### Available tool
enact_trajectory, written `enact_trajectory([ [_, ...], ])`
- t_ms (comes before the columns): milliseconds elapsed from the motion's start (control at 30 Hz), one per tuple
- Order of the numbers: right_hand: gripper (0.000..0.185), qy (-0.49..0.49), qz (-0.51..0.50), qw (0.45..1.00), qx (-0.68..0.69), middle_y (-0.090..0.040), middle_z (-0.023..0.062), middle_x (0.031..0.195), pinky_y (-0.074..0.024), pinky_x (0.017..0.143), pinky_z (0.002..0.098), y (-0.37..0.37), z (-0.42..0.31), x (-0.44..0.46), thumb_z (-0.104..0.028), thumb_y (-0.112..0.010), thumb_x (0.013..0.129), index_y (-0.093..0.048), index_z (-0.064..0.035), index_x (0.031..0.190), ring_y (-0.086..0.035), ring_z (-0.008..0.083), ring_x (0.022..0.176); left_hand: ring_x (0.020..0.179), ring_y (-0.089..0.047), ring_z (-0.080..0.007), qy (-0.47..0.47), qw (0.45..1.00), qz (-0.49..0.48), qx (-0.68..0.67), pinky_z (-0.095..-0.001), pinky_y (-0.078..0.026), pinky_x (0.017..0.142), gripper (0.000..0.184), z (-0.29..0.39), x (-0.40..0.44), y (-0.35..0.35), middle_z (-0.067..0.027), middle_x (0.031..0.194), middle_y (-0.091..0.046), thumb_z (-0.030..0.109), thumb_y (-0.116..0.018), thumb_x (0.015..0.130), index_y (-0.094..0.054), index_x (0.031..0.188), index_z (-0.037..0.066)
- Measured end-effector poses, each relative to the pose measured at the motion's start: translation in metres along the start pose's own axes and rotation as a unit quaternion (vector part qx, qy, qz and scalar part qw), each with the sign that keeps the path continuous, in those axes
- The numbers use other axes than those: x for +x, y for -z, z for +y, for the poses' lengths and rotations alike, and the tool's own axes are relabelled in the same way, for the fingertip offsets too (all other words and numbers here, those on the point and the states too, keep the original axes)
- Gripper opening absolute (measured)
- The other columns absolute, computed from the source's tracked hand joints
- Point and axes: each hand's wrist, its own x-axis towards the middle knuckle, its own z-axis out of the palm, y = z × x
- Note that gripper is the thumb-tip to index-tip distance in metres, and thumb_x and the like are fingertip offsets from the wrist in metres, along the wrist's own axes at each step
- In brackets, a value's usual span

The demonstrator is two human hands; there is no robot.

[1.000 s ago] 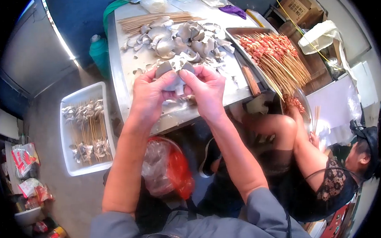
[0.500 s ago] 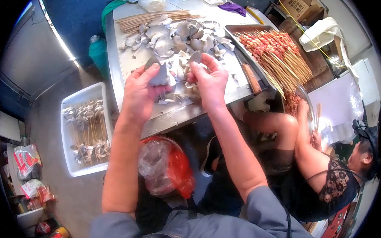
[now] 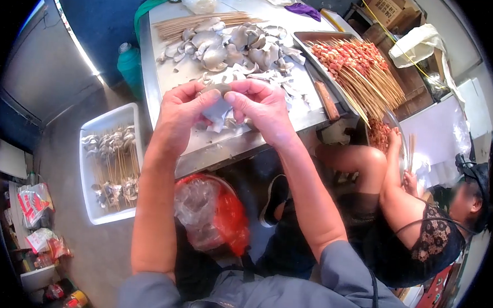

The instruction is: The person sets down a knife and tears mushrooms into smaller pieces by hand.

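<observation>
Between my two hands, over the table's near edge, is a grey oyster mushroom (image 3: 219, 105). My left hand (image 3: 183, 110) pinches its left side, and my right hand (image 3: 261, 108) grips its upper right edge with thumb and fingers. Just beyond my hands, loose oyster mushrooms (image 3: 237, 48) are heaped on the pale table (image 3: 160, 87), with torn pieces closer to me. Thin bamboo skewers (image 3: 200, 21) lie behind the heap. A knife with a wooden handle (image 3: 327, 101) rests to the right of the mushrooms.
A metal tray (image 3: 304, 38) of skewered red meat (image 3: 352, 57) stands on the right. Left on the floor, a white bin (image 3: 86, 174) holds skewered mushrooms (image 3: 114, 148). A red bag (image 3: 230, 222) sits below the table edge. At right, a seated person (image 3: 403, 210) reaches into a meat bowl (image 3: 404, 141).
My hands have come together, the right moving left and slightly down. Both now hold the same mushroom, where before they were apart with a piece in each.
</observation>
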Motion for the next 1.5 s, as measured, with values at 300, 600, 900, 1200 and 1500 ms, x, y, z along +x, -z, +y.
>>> enact_trajectory([
  [300, 0.016, -0.023, -0.036, 0.999, -0.008, -0.067, 0.0017, 0.074, -0.0455, 0.051, 0.0187, -0.005, 0.008, 0.0, -0.014, -0.076, 0.085, -0.068, -0.0005, 0.088, -0.057, 0.004, 0.057, 0.065, -0.06, -0.0093, -0.001, 0.999, 0.007, 0.047, -0.0241, -0.048, 0.055, 0.012, -0.006, 0.006, 0.005, -0.0011, 0.078, -0.066, 0.018, -0.071, 0.088, -0.066, 0.087, 0.006],
  [600, 0.008, -0.02, 0.019, 1.0, 0.0, -0.066, 0.0045, 0.071, -0.0464, 0.046, 0.02, -0.014, -0.001, -0.002, -0.005, -0.072, 0.081, -0.067, 0.0, 0.081, -0.057, 0.0055, 0.052, 0.072, -0.064, -0.014, 0.02, 0.997, -0.008, -0.071, -0.0286, -0.052, 0.063, 0.011, -0.014, 0.009, 0.003, -0.0058, 0.085, -0.068, 0.014, -0.067, 0.09, -0.066, 0.091, 0.004],
  [900, 0.012, -0.015, 0.099, 0.99, 0.097, -0.063, 0.0043, 0.067, -0.0494, 0.047, 0.022, -0.002, 0.003, 0.006, -0.003, -0.072, 0.083, -0.063, -0.0025, 0.074, -0.057, 0.0084, 0.049, 0.08, -0.067, -0.0195, -0.051, 0.979, 0.067, -0.186, -0.0327, -0.053, 0.077, 0.014, -0.013, 0.018, 0.019, -0.0106, 0.086, -0.069, 0.014, -0.062, 0.095, -0.065, 0.093, 0.001],
  [1200, 0.046, 0.039, 0.159, 0.983, -0.087, -0.068, 0.0097, 0.08, -0.0495, 0.056, 0.0215, -0.003, 0.012, 0.007, -0.011, -0.072, 0.087, -0.053, 0.0106, 0.123, -0.064, 0.0101, 0.065, 0.073, -0.063, -0.0095, -0.042, 0.993, 0.068, -0.085, -0.0251, -0.048, 0.063, 0.01, -0.013, 0.014, 0.008, 0.0, 0.087, -0.069, 0.017, -0.068, 0.091, -0.069, 0.095, 0.008],
  [1500, 0.047, 0.087, 0.1, 0.982, -0.134, -0.054, 0.0165, 0.125, -0.0542, 0.064, 0.0225, -0.009, 0.009, 0.006, -0.009, -0.075, 0.083, -0.056, 0.01, 0.121, -0.066, 0.0117, 0.074, 0.064, -0.053, -0.002, -0.022, 0.996, 0.085, 0.035, -0.0183, -0.042, 0.053, 0.016, -0.005, 0.008, 0.0, 0.0054, 0.078, -0.065, 0.024, -0.072, 0.089, -0.069, 0.093, 0.009],
])
